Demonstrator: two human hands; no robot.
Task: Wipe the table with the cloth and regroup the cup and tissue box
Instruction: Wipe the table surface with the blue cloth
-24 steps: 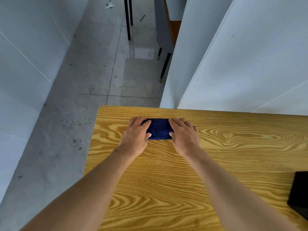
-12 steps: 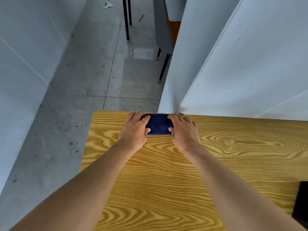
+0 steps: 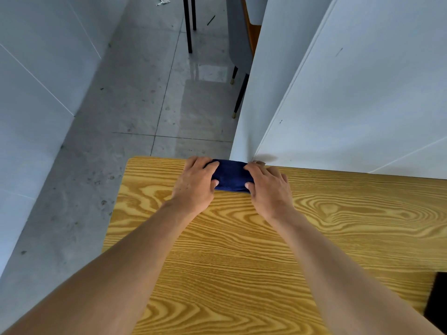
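A folded dark blue cloth (image 3: pixel 231 174) lies at the far edge of the yellow wood-grain table (image 3: pixel 242 257), close to its far left corner. My left hand (image 3: pixel 194 183) presses on the cloth's left end and my right hand (image 3: pixel 268 187) on its right end, thumbs hooked around the near side. Both forearms stretch forward over the tabletop. No cup or tissue box is in view.
A white wall panel (image 3: pixel 350 93) meets the table's far edge on the right. A black object (image 3: pixel 437 303) sits at the table's right edge. Beyond the table lies grey tiled floor (image 3: pixel 145 93) with a chair's dark legs (image 3: pixel 238 100).
Both hands have pushed the cloth away from me across the table, from a little inside the far edge up to the edge itself.
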